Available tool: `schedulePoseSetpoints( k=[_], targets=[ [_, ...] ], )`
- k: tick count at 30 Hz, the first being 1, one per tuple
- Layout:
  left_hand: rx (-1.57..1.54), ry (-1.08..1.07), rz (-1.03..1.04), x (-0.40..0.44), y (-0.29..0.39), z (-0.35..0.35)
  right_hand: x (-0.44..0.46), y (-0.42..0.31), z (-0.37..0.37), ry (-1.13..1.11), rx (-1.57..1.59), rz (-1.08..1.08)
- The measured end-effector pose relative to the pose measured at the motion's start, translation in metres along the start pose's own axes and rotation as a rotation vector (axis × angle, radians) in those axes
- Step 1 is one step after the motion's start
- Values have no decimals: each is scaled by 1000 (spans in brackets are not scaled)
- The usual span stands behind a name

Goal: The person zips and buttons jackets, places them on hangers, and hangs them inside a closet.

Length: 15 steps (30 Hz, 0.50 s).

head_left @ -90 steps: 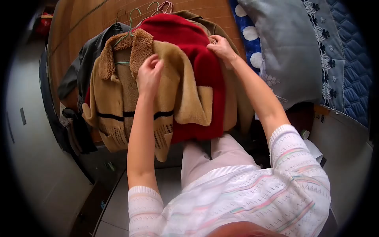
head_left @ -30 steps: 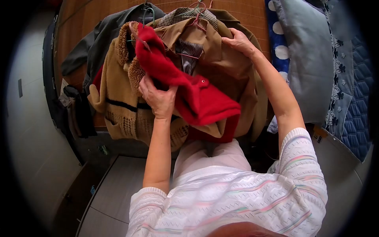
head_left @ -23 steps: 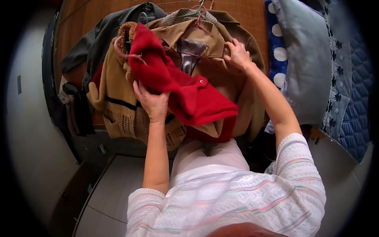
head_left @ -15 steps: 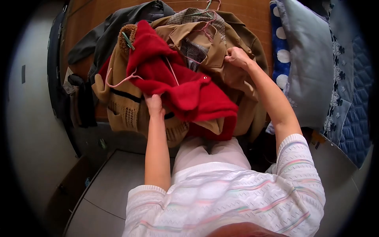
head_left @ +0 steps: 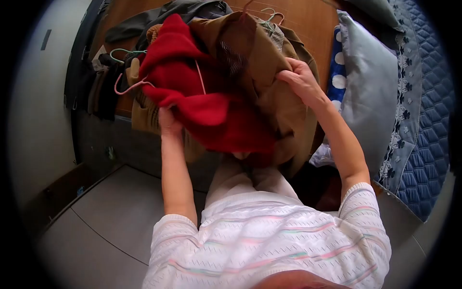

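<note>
Your left hand [head_left: 171, 124], at the middle left of the frame, is closed on the low edge of the red coat [head_left: 175, 58]. Some of its fingers are hidden by the cloth. Your right hand [head_left: 304, 83], at the upper right, pinches the front of the tan coat [head_left: 262, 50].

The red coat is in the middle, bunched up and leaning over the tan coat. It has its pink hanger [head_left: 129, 88] in it: the hook pokes out on the left, and the bar shows in the opening. The tan coat has a stripy lining, and it looks partly lifted.

The other clothes lie in a pile. The gray jacket [head_left: 166, 18] is at the top left, and the fuzzy yellow-brown coat [head_left: 144, 114] is under the red one. A checked collar [head_left: 273, 34] peeks out at the upper right, near a green hanger [head_left: 274, 11]. They rest on the brown mat [head_left: 317, 21].

So two coats are in your hands, and none that you can see is folded. How much is done or left, I can't tell.
</note>
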State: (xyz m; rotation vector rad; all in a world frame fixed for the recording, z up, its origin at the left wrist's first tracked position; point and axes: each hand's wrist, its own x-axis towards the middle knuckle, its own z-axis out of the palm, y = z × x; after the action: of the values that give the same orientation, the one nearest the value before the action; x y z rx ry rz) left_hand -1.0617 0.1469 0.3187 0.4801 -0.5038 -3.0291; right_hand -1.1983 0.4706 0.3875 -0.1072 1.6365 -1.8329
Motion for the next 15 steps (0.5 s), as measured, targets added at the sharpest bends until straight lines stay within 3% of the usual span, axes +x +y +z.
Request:
schedulePoseSetpoints(
  k=[1, 3, 10, 15],
  targets=[
    [-180, -141, -65, -7, 6, 18, -11, -16, 3, 9, -32, -5],
    [-240, -234, -60, -21, 23, 37, -33, -38, 2, -13, 11, -54],
    [184, 56, 443, -88, 111, 63, -96, -114, 11, 101, -10, -150],
    [415, 221, 652, -115, 157, 87, -165, -161, -21, 414, -115, -249]
  ],
)
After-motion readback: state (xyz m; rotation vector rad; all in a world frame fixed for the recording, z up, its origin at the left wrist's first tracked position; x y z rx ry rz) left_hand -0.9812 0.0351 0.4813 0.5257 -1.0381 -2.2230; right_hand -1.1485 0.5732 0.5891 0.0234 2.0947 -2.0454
